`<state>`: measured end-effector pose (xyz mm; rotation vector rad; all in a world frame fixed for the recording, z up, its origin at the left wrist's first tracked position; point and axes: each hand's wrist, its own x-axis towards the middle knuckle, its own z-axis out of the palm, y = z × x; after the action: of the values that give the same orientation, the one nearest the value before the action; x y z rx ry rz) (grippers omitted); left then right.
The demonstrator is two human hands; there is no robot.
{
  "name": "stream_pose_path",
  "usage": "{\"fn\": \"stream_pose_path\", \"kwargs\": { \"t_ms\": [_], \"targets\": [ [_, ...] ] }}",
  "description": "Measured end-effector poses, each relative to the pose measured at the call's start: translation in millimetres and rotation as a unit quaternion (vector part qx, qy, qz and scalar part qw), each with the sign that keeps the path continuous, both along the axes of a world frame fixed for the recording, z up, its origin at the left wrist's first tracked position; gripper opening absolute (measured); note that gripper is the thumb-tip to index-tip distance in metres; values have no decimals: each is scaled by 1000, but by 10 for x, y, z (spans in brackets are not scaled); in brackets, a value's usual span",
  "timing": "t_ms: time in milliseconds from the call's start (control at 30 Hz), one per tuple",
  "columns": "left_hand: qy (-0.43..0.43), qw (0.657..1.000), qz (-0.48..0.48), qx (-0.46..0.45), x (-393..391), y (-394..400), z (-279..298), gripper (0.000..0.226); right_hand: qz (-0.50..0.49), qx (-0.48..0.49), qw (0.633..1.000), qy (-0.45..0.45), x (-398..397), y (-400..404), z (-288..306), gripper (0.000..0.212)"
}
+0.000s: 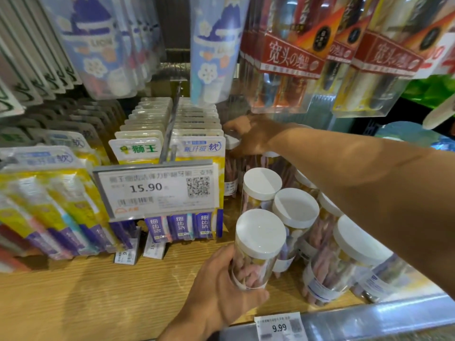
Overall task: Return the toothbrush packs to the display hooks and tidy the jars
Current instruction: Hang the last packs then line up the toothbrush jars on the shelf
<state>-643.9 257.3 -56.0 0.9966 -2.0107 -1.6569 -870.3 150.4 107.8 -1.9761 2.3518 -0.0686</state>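
Shelf [73, 299]: wooden, bearing the jars at its right.
Toothbrush packs [170, 148]: hanging in rows on hooks, left of the jars.
Front jar [258, 247]: left hand [221, 291] curled round its side.
Back jar [231, 166]: right hand [248, 134] grips its lid.

left hand [216, 289] grips front white-lidded clear jar [257, 247] on wooden shelf [73, 299] | right hand [248, 134] reaches to a rear jar lid [231, 141], grip unclear | more jars [295, 212] clustered between | yellow toothbrush packs [197, 183] hang behind 15.90 price tag [157, 188]
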Motion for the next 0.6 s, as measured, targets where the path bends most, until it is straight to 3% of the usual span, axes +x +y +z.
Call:
{"fn": "stream_pose_path", "kwargs": {
  "t_ms": [233,433,600],
  "targets": [
    [-31,997,17,-62,-1,-15,-22,57,21,-4,1000,-23,-101,120,67,71],
    [-18,998,14,-61,2,-17,0,55,43,23,999,-12,-149,240,111,67],
    [-14,998,17,-55,6,-18,-15,49,70,13,997,13,-161,213,72,51]
  ]
}}
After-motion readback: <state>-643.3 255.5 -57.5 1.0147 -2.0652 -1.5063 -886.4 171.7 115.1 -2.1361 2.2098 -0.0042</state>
